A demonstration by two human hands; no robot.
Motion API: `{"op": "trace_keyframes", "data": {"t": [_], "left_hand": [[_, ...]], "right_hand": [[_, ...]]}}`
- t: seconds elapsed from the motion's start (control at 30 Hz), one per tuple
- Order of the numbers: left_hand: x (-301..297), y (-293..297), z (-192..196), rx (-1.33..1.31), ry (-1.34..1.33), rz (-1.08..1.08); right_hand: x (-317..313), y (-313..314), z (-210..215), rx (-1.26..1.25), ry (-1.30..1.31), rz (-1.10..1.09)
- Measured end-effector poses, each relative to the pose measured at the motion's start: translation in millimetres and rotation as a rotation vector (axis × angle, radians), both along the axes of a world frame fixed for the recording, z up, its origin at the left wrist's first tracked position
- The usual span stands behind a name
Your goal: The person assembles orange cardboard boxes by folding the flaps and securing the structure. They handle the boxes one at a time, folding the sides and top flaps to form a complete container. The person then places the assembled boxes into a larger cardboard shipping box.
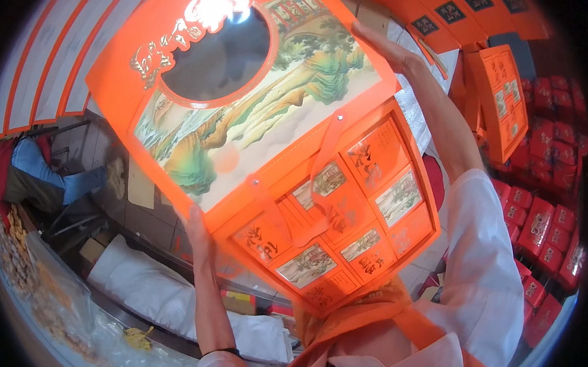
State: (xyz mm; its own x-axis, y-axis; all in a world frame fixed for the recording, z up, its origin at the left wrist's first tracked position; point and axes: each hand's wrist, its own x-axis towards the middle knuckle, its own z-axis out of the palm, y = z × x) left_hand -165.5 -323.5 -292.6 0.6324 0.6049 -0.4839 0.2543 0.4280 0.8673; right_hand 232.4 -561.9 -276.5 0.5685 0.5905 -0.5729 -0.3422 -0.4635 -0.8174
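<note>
A large orange gift box (191, 123) is tilted in front of me, between my two hands. Its lid panel carries a painted green and gold landscape, gold lettering and a round dark window (217, 62). Below the lid lies a tray (430, 219) of several small orange packets, some with landscape pictures. Orange ribbons (332, 142) run from the lid to the tray. My left hand (199, 228) grips the near left corner, where lid and tray meet. At the far right edge of the lid, my right hand (375, 43) is closed on it, its fingertips partly hidden.
Stacks of red boxes (538, 224) fill the right side. Another orange box (504, 101) stands upper right. Orange-edged white panels (40, 54) lean upper left. A person in jeans (35, 169) is at the left. White cloth (145, 285) and clear plastic (104, 329) lie lower left.
</note>
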Motion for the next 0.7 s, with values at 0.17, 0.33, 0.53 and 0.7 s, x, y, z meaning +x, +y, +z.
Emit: {"op": "trace_keyframes", "data": {"t": [0.17, 0.33, 0.53, 0.7], "left_hand": [[-2, -1, -2, 0.000, 0.021, 0.014], [-11, 0, -13, -0.177, 0.057, -0.027], [-7, -1, -3, -0.213, 0.105, -0.003], [0, -13, 15, -0.087, 0.037, -0.053]], "right_hand": [[-28, -12, 17, 0.019, 0.073, -0.048], [-32, -47, 4, 0.011, 0.184, -0.053], [-53, -59, 14, 0.088, 0.216, -0.072], [-72, -63, 21, 0.066, 0.114, -0.216]]}}
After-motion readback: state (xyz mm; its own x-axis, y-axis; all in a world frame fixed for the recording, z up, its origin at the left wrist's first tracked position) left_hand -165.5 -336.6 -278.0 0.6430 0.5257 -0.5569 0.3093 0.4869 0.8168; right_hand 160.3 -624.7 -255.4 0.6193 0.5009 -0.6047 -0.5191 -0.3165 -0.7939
